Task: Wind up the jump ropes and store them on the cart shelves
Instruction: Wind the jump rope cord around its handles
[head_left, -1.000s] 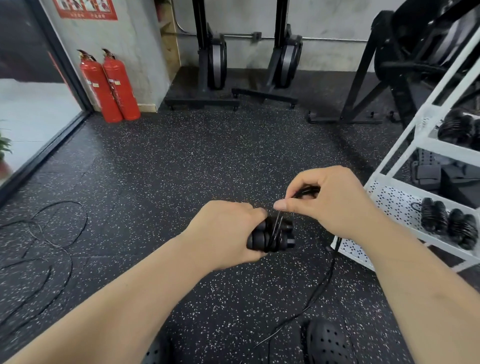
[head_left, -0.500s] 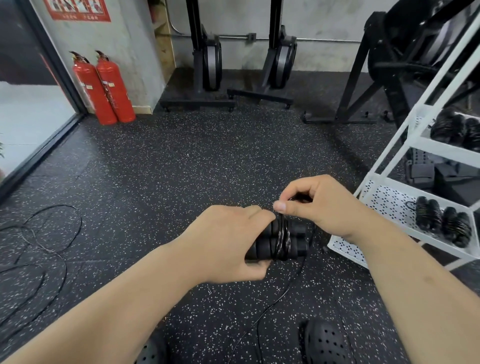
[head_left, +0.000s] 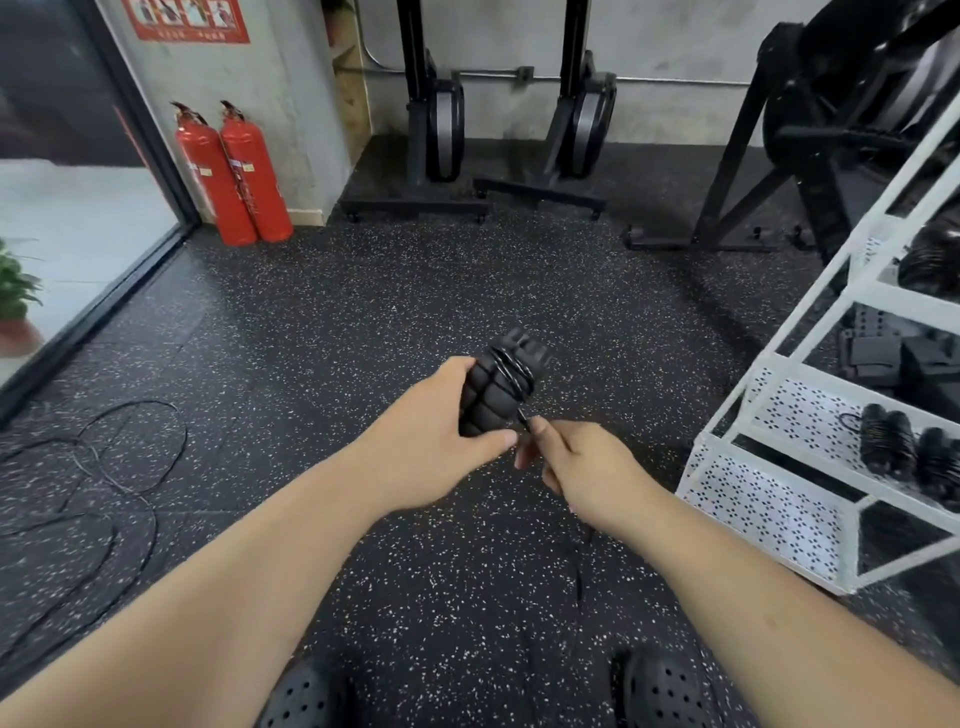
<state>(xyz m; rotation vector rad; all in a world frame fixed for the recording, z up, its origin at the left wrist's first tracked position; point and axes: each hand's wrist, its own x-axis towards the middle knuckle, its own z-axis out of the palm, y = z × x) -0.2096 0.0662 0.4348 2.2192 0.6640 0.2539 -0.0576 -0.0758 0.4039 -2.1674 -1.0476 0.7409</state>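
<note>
Although the right hand (head_left: 587, 467) hides its upper stretch, the loose cord (head_left: 578, 566) shows hanging below it, thin and hard to follow against the dark speckled floor (head_left: 363, 322). At the right, the frame edge cuts off the cart (head_left: 769, 499), which has wound ropes (head_left: 883, 441) on a lower shelf. The left hand (head_left: 431, 441) grips the paired handles (head_left: 498, 389) in front of the body, left of the cart. Their long axis points away from the person, tilted up and right, with coils around the far half. The right thumb and finger pinch the cord just beneath the handles. Half a second ago the handles lay crosswise, with the right hand above them.
</note>
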